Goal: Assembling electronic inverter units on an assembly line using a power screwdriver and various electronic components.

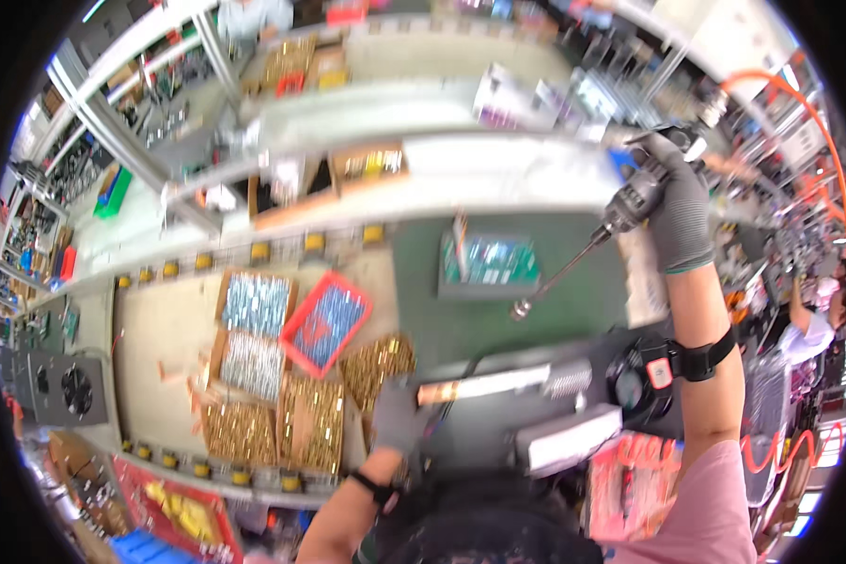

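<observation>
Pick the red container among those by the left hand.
The tray right of the silvery parts; its walls are red, the neighbouring boxes brown cardboard.

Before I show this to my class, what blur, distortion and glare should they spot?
Head view: the fisheye lens curves the conveyor's lower rail and leaves dark corners; head view: the circuit board looks smeared, while the outline of the driver stays readable; head view: the white surface beyond is nearly washed out.
</observation>
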The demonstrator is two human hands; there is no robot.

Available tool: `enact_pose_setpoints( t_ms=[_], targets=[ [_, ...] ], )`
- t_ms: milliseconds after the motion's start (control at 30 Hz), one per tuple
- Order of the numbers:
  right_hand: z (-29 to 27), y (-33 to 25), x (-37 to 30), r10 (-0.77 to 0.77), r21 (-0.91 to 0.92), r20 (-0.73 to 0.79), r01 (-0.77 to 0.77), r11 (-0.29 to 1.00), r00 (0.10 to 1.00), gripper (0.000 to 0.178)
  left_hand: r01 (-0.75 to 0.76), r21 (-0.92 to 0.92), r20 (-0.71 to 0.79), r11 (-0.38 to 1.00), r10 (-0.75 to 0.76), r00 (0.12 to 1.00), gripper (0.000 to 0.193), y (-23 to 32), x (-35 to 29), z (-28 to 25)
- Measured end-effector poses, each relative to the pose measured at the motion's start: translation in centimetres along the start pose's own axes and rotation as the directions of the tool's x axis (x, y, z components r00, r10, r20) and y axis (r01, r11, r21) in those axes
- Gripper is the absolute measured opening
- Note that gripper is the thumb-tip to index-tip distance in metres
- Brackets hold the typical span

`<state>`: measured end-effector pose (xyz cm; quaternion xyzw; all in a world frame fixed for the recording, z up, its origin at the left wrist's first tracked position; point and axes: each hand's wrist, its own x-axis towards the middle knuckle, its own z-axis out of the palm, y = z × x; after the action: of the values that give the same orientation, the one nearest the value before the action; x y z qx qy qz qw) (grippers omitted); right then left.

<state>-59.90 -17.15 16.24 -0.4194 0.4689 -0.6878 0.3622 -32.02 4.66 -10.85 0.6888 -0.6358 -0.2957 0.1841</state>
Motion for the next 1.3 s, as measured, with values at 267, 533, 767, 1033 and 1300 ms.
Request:
enact_pose_setpoints(
  t_ms=[267, 533, 767, 1033, 1300],
  targets=[
    [15.7, -7.4, 9.3, -0.542, -0.219, 0.224, 0.584, 0.782, 0.810, 0.024, 0.106, -0.015, -0.038, 0.994, -0.106, 0.994, 0.033, -3.0, -1.3, -2.5],
    [21.1, -4.5, 12.3, -0.552, -0.799, 0.206, 0.464, 0.382, 0.808, 0.043, 0.040, 0.037, -0.089, 0.999, -0.037, 0.995, 0.029, -6.2, -1.0, -3.9],
    [16.0, -10.0, 6.9, -0.336, -0.760, 0.473, 0.570, 0.312, 0.814, 0.042, 0.082, 0.002, -0.041, 0.997, -0.082, 0.996, 0.039, -5.5, -1.5, -3.5],
    [-6.8, -24.5, -12.4, -0.100, -0.520, 0.631, 0.515, 0.681, 0.769, 0.047, -0.064, -0.035, -0.159, 0.997, 0.058, 0.986, 0.074, -4.9, -3.2, -2.7],
    [-19.1, -14.6, -15.8, 0.250, -0.384, 0.741, 0.700, -0.602, 0.623, 0.051, 0.379, -0.166, 0.016, 0.910, -0.382, 0.924, 0.053, -5.6, -8.8, -2.9]
  ],
)
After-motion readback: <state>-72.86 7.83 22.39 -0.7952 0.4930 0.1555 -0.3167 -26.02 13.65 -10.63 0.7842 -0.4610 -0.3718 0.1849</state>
